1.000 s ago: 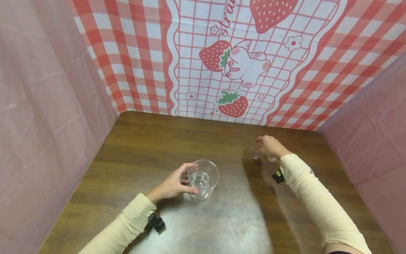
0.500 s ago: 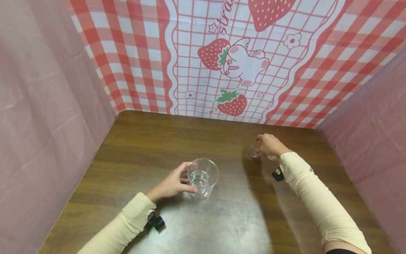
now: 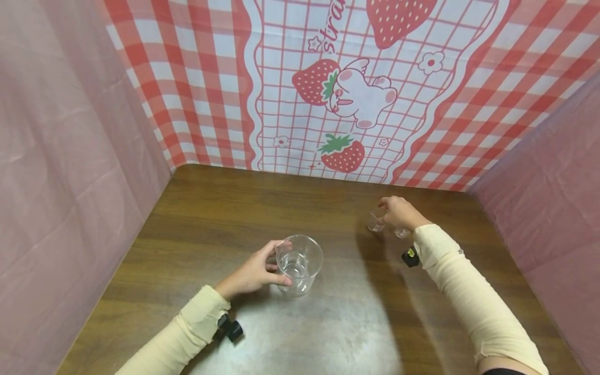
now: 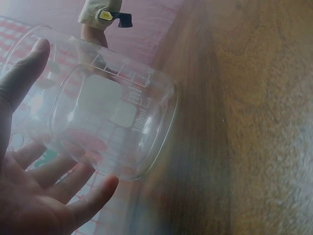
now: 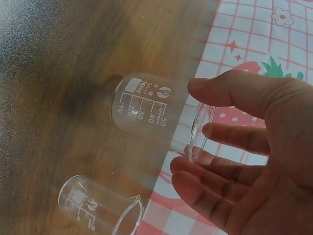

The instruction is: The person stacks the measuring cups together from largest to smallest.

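Observation:
My left hand (image 3: pixel 255 269) curls round the side of a large clear glass beaker (image 3: pixel 307 284) at the table's middle, thumb in front and fingers behind. A smaller glass beaker (image 4: pixel 105 103) appears nested inside, its rim below the outer one; white markings show through the walls. Farther back on the right, my right hand (image 3: pixel 400 213) pinches the rim of a 50 ml beaker (image 5: pixel 142 105) between thumb and fingers from above. Just right of that one stands a smaller beaker (image 3: pixel 401 233), untouched; the right wrist view shows its spout and white scale.
The brown wooden table (image 3: pixel 225 208) reaches back to a red-checked strawberry cloth (image 3: pixel 347 104). Pink curtains hang on the left (image 3: pixel 70 156) and right (image 3: pixel 553 192) sides. Black wrist cameras (image 3: pixel 229 328) sit on the sleeves.
Both hands keep their hold and stay almost still. The whole head view shifts very slightly.

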Available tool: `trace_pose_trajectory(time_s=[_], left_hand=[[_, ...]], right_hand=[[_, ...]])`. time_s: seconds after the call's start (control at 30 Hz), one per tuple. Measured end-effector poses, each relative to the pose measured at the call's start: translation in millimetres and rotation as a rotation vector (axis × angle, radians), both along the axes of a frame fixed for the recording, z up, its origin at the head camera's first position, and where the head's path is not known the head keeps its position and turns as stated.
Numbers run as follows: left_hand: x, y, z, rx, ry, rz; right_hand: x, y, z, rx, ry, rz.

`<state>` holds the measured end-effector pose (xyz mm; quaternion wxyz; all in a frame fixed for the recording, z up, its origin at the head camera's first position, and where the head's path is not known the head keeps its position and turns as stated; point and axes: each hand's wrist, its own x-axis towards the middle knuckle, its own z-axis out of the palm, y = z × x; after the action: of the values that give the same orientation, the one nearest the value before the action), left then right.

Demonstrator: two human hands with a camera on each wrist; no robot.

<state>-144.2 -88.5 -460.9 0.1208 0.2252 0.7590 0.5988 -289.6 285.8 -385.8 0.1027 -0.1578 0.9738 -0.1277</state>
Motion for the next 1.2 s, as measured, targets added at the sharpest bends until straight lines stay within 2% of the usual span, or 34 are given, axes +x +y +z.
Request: trace_pose_trajectory(time_s=[0.33,0.83,1.2], left_hand=[[-0.1,0,-1.9,0.004,-0.008,-0.004],[-0.1,0,-0.1,0.002,-0.002,0.003],[0.1,1,0.4,0.001,0.002,0.001]], right_hand=[[1.1,0,1.8,-0.010,-0.016,-0.014],[0.6,-5,7.6,0.007,0.070,0.009],[2.5,-6,12.3,0.008,0.060,0.000]])
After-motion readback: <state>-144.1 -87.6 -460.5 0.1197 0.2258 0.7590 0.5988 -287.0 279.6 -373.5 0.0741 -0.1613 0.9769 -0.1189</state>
